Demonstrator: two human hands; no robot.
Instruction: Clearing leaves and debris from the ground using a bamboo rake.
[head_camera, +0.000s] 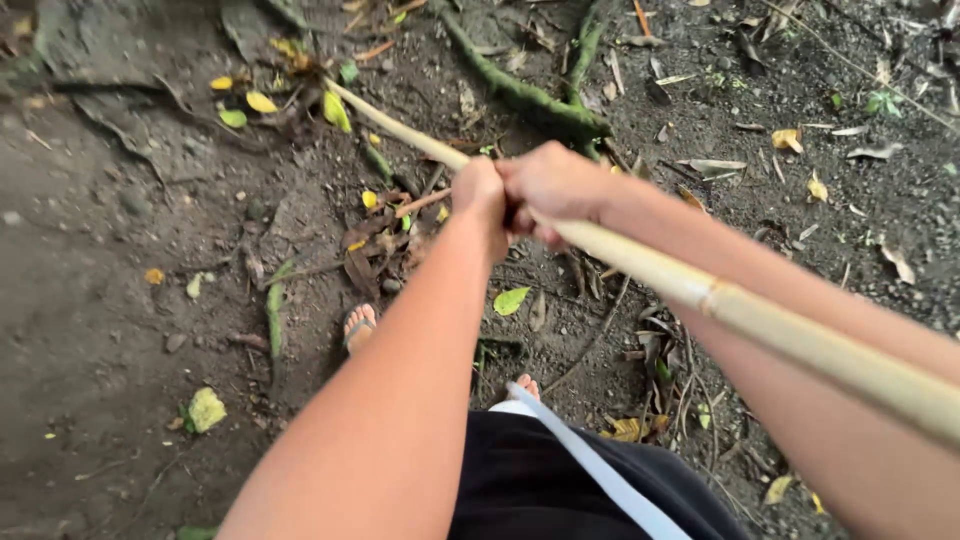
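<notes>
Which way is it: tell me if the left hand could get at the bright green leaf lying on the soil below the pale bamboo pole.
Probably not as things stand. The left hand is closed round the pale bamboo pole beside the right hand, and the bright green leaf lies well below on the soil; nothing covers it.

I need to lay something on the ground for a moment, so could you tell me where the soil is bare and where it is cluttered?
Bare soil lies at the left, between the dark slab above and the yellow-green leaf below. It is crowded under the bamboo pole near both hands, left hand and right hand: dead leaves, mossy roots, and the sandalled foot.
</notes>
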